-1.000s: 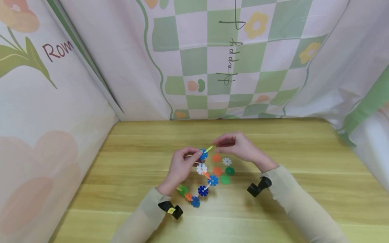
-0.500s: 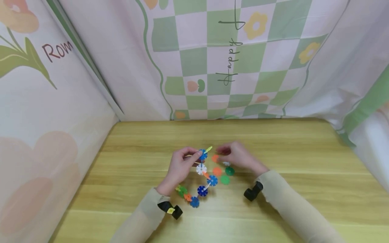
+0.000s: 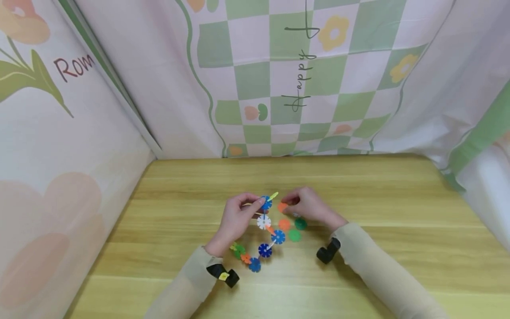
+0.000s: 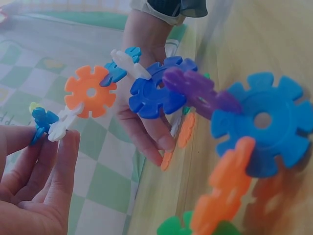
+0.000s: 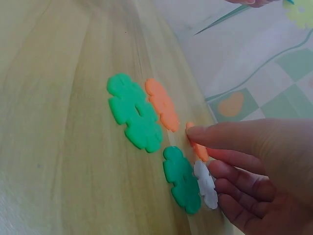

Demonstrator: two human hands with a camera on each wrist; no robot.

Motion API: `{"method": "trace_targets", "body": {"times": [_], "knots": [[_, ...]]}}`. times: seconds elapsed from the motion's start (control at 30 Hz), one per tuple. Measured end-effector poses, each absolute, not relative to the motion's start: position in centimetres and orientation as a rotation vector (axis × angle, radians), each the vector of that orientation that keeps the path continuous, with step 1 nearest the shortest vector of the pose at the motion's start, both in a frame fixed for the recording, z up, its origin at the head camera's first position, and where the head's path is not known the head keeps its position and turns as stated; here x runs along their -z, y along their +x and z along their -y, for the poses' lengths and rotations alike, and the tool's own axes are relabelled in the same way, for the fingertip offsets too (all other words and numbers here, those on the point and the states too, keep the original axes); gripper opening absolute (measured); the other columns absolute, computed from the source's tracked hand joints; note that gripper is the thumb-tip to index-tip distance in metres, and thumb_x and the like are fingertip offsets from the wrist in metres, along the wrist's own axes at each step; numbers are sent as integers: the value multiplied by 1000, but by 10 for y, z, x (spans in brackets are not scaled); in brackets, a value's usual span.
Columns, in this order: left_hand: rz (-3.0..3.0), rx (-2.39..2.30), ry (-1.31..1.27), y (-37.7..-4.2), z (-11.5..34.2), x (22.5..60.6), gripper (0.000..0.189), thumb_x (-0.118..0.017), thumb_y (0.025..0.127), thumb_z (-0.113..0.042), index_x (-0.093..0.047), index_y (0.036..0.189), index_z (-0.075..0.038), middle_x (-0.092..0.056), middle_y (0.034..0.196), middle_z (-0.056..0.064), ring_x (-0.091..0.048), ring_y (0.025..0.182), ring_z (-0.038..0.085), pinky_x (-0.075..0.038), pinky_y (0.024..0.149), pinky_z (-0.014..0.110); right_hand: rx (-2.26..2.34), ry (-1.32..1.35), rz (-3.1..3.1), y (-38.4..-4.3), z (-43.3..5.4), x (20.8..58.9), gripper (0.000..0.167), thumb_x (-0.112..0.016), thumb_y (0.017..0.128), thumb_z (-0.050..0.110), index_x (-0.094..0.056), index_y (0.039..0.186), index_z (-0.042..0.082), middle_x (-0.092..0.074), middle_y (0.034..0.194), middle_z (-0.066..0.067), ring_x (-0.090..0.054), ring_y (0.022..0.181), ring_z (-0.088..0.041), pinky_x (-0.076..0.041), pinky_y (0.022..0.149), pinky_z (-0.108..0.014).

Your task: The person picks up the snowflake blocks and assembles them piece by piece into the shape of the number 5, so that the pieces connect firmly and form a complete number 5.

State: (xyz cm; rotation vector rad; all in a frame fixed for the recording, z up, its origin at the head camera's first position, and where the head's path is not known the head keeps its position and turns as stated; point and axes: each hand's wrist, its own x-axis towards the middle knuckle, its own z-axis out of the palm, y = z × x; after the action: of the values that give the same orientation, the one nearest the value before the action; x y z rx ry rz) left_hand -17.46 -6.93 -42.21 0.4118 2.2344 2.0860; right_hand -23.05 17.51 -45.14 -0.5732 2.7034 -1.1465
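Note:
My left hand [image 3: 235, 219] pinches the upper end of a chain of slotted snowflake discs, near a blue disc [image 3: 266, 203] with a yellow disc [image 3: 273, 196] slotted in it. White, orange, purple, blue and green discs continue the chain, which curves down toward the table; a dark blue disc [image 4: 157, 89] shows mid-chain in the left wrist view. To the right, my right hand [image 3: 312, 206] has thumb and fingers on an orange disc [image 5: 198, 147] at the tabletop. Beside those fingers lies a white disc [image 5: 206, 186], mostly covered by the hand in the head view.
Near the right hand, a second orange disc [image 3: 284, 224], a light green disc [image 3: 294, 235] and a dark green disc [image 3: 300, 223] lie flat on the wooden table [image 3: 378, 190]. A checked curtain [image 3: 291, 79] hangs behind the table's back edge.
My right hand has come down from beside the yellow disc to the loose discs and now pinches the orange one. The left hand and the chain stay nearly still.

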Motion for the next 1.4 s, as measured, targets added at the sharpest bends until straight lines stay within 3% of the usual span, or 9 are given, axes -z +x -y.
{"method": "trace_targets", "body": {"times": [0.4, 1.0, 1.4], "knots": [[-2201, -2110, 416, -173, 69, 421, 19, -68, 100, -18, -70, 104, 1, -72, 95, 10, -73, 84, 24, -61, 75, 37, 1199, -543, -2651, -227, -176, 448, 22, -85, 83, 10, -72, 100, 6, -66, 87, -2, -60, 80, -20, -54, 71, -35], [-2215, -2102, 392, -174, 70, 424, 19, -70, 100, -20, -70, 102, -1, -72, 93, 9, -72, 83, 23, -61, 75, 37, 1447, -555, -2678, -212, -180, 442, 20, -76, 91, 8, -71, 110, 4, -70, 94, -3, -63, 84, -20, -55, 73, -32], [-2206, -2108, 387, -173, 69, 424, 20, -70, 99, -20, -70, 102, 0, -73, 91, 10, -72, 82, 22, -61, 75, 37, 1712, -472, -2592, -201, -178, 404, 21, -72, 97, 15, -69, 114, 2, -71, 103, -9, -65, 96, -38, -57, 79, -37]]}}
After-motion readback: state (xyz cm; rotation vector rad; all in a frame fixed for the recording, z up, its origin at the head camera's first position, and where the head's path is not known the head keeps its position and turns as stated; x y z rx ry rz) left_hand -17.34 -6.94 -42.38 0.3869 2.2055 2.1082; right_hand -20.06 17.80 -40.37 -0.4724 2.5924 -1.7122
